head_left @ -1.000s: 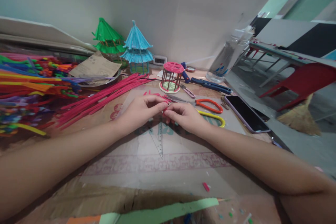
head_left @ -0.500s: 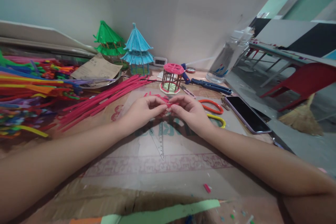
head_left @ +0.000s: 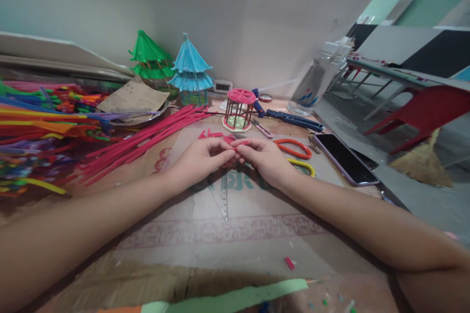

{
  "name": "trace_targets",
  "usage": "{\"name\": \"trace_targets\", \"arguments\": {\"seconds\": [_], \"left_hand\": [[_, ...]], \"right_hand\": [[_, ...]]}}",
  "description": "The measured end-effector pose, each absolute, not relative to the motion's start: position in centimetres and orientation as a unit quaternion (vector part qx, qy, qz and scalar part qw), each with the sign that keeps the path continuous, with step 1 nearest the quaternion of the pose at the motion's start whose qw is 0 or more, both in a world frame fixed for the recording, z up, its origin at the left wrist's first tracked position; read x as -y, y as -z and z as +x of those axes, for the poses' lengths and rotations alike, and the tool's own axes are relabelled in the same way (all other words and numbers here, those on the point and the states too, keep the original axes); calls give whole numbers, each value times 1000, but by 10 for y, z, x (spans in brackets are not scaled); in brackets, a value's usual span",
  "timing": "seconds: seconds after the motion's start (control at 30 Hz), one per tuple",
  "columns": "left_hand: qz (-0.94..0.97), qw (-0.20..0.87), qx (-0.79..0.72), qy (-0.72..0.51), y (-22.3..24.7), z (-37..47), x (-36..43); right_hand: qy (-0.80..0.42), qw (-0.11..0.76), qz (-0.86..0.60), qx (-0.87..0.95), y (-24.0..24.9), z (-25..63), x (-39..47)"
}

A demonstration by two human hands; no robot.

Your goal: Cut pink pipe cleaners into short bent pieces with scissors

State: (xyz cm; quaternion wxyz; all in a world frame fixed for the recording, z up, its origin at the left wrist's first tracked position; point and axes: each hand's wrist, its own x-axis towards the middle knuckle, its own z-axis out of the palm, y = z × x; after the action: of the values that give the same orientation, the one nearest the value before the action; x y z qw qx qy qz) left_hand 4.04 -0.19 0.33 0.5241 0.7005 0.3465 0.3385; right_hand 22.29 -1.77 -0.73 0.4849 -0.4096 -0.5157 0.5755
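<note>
A short pink pipe cleaner piece (head_left: 241,144) is pinched between the thumb and fingers of my right hand (head_left: 270,159). My left hand (head_left: 205,159) is closed too, its fingertips meeting the right ones at the near end of that piece; the contact is partly hidden. More cut pink pieces (head_left: 213,134) lie just behind my hands. Beyond them stands a small cage-like frame (head_left: 239,110) with a pink spoked top, brown posts and a pale green base. A clear triangle ruler (head_left: 223,200) lies flat below my hands. Scissors with orange and yellow handles (head_left: 293,148) are beside my right hand.
Long pink pipe cleaners (head_left: 147,142) and a multicoloured heap (head_left: 33,132) lie on the left. Blue (head_left: 191,68) and green (head_left: 149,56) pagoda models stand at the back. To the right are a phone (head_left: 345,159), a water bottle (head_left: 317,78) and a glue gun (head_left: 259,103).
My fingertips have shifted slightly, and more of the pink piece now shows above my right thumb. The view has moved a little; the other things stay in place.
</note>
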Motion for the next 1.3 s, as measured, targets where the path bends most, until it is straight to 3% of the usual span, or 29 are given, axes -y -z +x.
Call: {"name": "trace_targets", "arguments": {"seconds": [0.13, 0.33, 0.7, 1.07, 1.3], "left_hand": [[747, 467, -349, -319, -4, 37, 1], [743, 481, -365, -291, -3, 37, -4], [708, 525, -348, -319, 1, 38, -7], [759, 457, -359, -292, -3, 37, -2], [759, 473, -340, -293, -3, 38, -3]], "right_hand": [[-526, 480, -427, 558, 6, 224, 19], [-495, 460, -432, 597, -1, 222, 23], [-535, 466, -437, 553, -1, 220, 21], [-529, 485, -411, 562, 2, 224, 21], [-548, 480, -397, 559, 5, 225, 19]]}}
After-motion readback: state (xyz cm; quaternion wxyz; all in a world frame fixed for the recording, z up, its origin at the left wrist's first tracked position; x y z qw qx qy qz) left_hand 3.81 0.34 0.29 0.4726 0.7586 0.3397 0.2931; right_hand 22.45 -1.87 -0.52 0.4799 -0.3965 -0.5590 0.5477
